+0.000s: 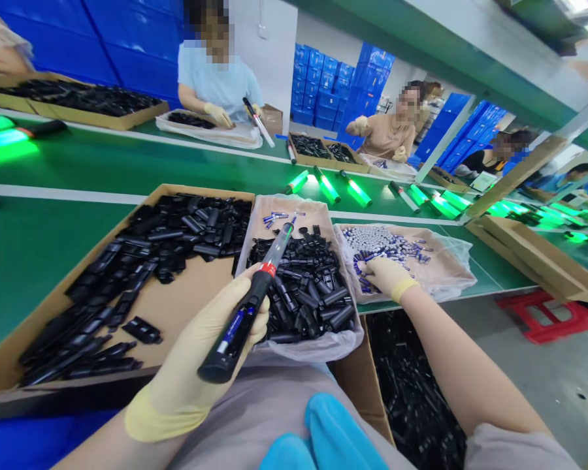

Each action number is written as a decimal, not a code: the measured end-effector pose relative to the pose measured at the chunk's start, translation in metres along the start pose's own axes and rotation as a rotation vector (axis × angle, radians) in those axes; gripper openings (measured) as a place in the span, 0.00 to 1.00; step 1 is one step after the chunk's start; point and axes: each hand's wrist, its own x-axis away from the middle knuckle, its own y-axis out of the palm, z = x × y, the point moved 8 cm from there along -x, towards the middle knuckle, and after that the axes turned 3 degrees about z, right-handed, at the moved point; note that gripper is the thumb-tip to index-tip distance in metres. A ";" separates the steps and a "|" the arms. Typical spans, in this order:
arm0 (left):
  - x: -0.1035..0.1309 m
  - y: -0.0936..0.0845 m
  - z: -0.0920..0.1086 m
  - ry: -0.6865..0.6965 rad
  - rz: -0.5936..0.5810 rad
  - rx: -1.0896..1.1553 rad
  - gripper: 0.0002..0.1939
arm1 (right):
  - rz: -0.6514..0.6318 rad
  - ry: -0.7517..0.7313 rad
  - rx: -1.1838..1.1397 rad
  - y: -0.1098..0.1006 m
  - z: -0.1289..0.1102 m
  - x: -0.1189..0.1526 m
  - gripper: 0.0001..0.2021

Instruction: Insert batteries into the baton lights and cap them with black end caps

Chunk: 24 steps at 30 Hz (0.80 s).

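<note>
My left hand (210, 333), in a pale yellow glove, is wrapped round a light stick (263, 277) with a black handle, a red ring and a clear tube. The handle's battery slot faces up, uncovered, with a blue battery (232, 329) inside. The stick is tilted, its tube pointing away from me over a tray of black parts. My right hand (387, 275), gloved too, reaches into a plastic-lined tray (445, 281) of small blue-and-silver batteries (372, 240). Its fingers are pinched together at the near left of the pile, on batteries there; the fingertips are partly hidden.
A cardboard tray (95, 258) of black casings lies left, and a lined tray (298, 356) of black parts in the middle. Lit green sticks (326, 186) lie on the green conveyor belt (186, 163). Co-workers sit across. Below right stands a box of black parts (416, 378).
</note>
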 end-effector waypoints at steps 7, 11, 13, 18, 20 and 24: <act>-0.003 -0.003 -0.007 -0.023 0.006 0.020 0.16 | 0.372 -0.230 -0.791 -0.083 -0.094 0.078 0.21; -0.008 -0.008 -0.001 0.063 -0.004 -0.036 0.14 | 0.369 -0.407 -1.354 -0.106 -0.164 0.117 0.10; -0.008 -0.014 0.006 0.129 -0.001 -0.073 0.12 | 0.341 -0.404 -1.426 -0.105 -0.189 0.121 0.09; -0.008 -0.037 0.017 0.203 0.016 -0.072 0.11 | 0.301 -0.465 -1.315 -0.095 -0.236 0.116 0.04; -0.010 -0.049 0.019 0.225 0.001 -0.044 0.14 | 0.290 -0.492 -1.272 -0.093 -0.250 0.114 0.03; -0.015 -0.077 0.025 0.275 -0.006 -0.047 0.20 | 0.371 -0.547 -1.092 -0.097 -0.276 0.112 0.03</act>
